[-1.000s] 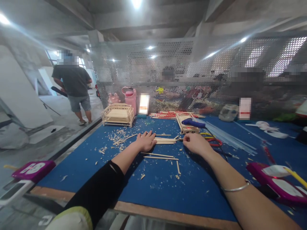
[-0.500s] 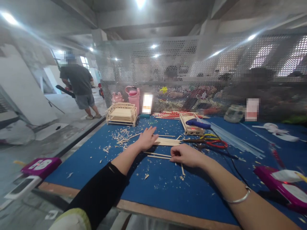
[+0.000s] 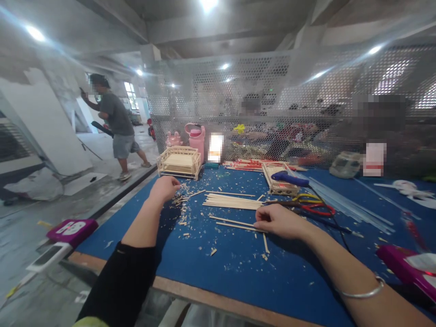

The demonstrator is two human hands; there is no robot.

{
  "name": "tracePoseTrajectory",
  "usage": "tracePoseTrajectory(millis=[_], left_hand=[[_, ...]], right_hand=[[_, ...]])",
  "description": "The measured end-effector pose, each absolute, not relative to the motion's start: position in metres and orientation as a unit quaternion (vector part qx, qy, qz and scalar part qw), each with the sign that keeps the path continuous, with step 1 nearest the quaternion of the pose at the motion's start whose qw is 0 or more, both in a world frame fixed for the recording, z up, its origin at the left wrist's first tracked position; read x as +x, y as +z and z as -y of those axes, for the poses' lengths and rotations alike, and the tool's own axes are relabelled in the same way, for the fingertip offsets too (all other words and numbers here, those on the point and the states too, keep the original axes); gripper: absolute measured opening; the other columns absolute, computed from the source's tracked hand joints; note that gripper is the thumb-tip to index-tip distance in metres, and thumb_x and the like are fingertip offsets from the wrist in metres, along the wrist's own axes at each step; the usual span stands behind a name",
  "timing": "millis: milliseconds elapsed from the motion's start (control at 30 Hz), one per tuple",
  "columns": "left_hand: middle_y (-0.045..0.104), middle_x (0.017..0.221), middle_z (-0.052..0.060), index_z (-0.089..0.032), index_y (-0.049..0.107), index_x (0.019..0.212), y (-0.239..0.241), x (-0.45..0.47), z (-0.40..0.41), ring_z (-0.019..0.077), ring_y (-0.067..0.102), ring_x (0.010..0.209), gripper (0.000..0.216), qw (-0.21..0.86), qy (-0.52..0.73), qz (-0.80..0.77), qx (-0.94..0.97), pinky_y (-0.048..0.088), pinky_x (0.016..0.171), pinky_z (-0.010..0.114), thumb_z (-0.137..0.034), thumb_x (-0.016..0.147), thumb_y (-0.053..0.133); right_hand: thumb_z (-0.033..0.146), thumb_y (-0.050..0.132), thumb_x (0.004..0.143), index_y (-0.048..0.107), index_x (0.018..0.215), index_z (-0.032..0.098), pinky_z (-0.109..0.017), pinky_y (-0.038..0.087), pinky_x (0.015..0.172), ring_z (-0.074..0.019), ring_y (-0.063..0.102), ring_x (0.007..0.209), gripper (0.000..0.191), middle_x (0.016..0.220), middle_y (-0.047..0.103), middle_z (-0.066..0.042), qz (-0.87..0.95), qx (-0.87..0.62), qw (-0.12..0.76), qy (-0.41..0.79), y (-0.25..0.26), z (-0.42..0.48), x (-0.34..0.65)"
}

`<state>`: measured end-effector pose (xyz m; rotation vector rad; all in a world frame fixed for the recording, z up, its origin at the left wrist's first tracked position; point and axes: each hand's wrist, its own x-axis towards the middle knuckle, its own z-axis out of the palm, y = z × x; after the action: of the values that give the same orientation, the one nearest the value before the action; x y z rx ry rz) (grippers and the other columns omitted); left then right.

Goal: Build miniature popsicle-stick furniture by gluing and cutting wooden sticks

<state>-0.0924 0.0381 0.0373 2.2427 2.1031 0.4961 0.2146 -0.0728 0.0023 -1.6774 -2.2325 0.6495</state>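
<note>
My left hand (image 3: 164,188) hovers over a scatter of wood chips (image 3: 182,206) at the left of the blue mat, its fingers curled in; what they hold, if anything, is hidden. My right hand (image 3: 279,220) rests on the mat with its fingertips pinched on the end of a thin wooden stick (image 3: 235,225), beside a second loose stick (image 3: 230,220). A bundle of thin sticks (image 3: 233,201) lies between the two hands, touched by neither.
A small wooden bed model (image 3: 179,162) and a pink bottle (image 3: 198,141) stand at the back left. Red-handled pliers (image 3: 311,204) and a blue tool (image 3: 289,179) on a stick frame lie right of the bundle. A person walks at far left. Perforated screen behind the table.
My left hand has lifted off the stick bundle and moved left to the wood chips, closing. My right hand has come back from the pliers to the loose sticks.
</note>
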Motion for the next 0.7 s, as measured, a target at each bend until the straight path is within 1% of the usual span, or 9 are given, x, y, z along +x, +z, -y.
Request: tracePoseTrajectory(millis=[133, 267, 367, 467, 567, 633, 700], left_hand=[[0.07, 0.087, 0.007, -0.019, 0.07, 0.083, 0.032, -0.109, -0.043, 0.0184, 0.061, 0.08, 0.02, 0.001, 0.157, -0.699, 0.698, 0.043, 0.069, 0.022, -0.027, 0.072, 0.055], [0.07, 0.078, 0.003, -0.02, 0.07, 0.076, 0.023, -0.096, -0.041, 0.0152, 0.06, 0.072, 0.017, 0.076, 0.1, -0.639, 0.759, 0.042, 0.063, 0.02, -0.029, 0.069, 0.059], [0.069, 0.076, 0.003, -0.019, 0.069, 0.074, 0.02, -0.084, -0.037, 0.0153, 0.06, 0.071, 0.013, 0.096, 0.067, -0.619, 0.777, 0.041, 0.062, 0.02, -0.023, 0.063, 0.064], [0.069, 0.074, 0.003, -0.019, 0.068, 0.07, 0.017, -0.078, -0.033, 0.0145, 0.059, 0.072, 0.009, 0.095, 0.075, -0.611, 0.782, 0.041, 0.063, 0.02, -0.02, 0.064, 0.061], [0.067, 0.069, 0.001, -0.018, 0.068, 0.073, 0.015, -0.074, -0.032, 0.0127, 0.058, 0.065, 0.014, 0.143, 0.088, -0.583, 0.795, 0.042, 0.06, 0.02, -0.027, 0.07, 0.058], [0.066, 0.069, 0.001, -0.016, 0.067, 0.077, 0.015, -0.074, -0.032, 0.0122, 0.058, 0.062, 0.018, 0.154, 0.138, -0.58, 0.788, 0.043, 0.059, 0.02, -0.029, 0.072, 0.054], [0.067, 0.076, 0.003, -0.015, 0.067, 0.082, 0.017, -0.075, -0.034, 0.0132, 0.058, 0.068, 0.021, 0.123, 0.204, -0.597, 0.766, 0.043, 0.064, 0.021, -0.026, 0.075, 0.05]], right_hand=[[0.033, 0.052, 0.071, 0.051, 0.059, 0.017, -0.022, 0.03, 0.049, -0.0107, 0.043, 0.054, 0.02, 0.056, 0.051, 0.002, 0.776, -0.582, 0.128, 0.206, 0.003, 0.073, 0.214], [0.034, 0.046, 0.074, 0.048, 0.058, 0.019, -0.023, 0.03, 0.052, -0.0116, 0.043, 0.054, 0.023, 0.055, 0.051, 0.001, 0.769, -0.602, 0.153, 0.149, 0.002, 0.07, 0.218], [0.033, 0.045, 0.075, 0.049, 0.06, 0.019, -0.023, 0.03, 0.053, -0.0124, 0.044, 0.055, 0.021, 0.057, 0.052, 0.001, 0.765, -0.61, 0.156, 0.135, 0.0, 0.067, 0.22], [0.033, 0.045, 0.075, 0.05, 0.062, 0.019, -0.023, 0.031, 0.053, -0.0128, 0.046, 0.056, 0.02, 0.058, 0.054, 0.0, 0.769, -0.603, 0.154, 0.146, -0.003, 0.066, 0.218], [0.032, 0.045, 0.075, 0.052, 0.064, 0.019, -0.023, 0.033, 0.054, -0.013, 0.048, 0.056, 0.018, 0.059, 0.056, 0.0, 0.775, -0.594, 0.155, 0.152, -0.003, 0.067, 0.217], [0.031, 0.045, 0.075, 0.055, 0.066, 0.019, -0.023, 0.034, 0.055, -0.0137, 0.05, 0.058, 0.018, 0.062, 0.058, -0.001, 0.766, -0.606, 0.156, 0.143, -0.001, 0.066, 0.219], [0.029, 0.045, 0.076, 0.057, 0.068, 0.019, -0.024, 0.035, 0.056, -0.0149, 0.053, 0.061, 0.017, 0.065, 0.061, -0.002, 0.74, -0.644, 0.158, 0.114, 0.003, 0.064, 0.226]])
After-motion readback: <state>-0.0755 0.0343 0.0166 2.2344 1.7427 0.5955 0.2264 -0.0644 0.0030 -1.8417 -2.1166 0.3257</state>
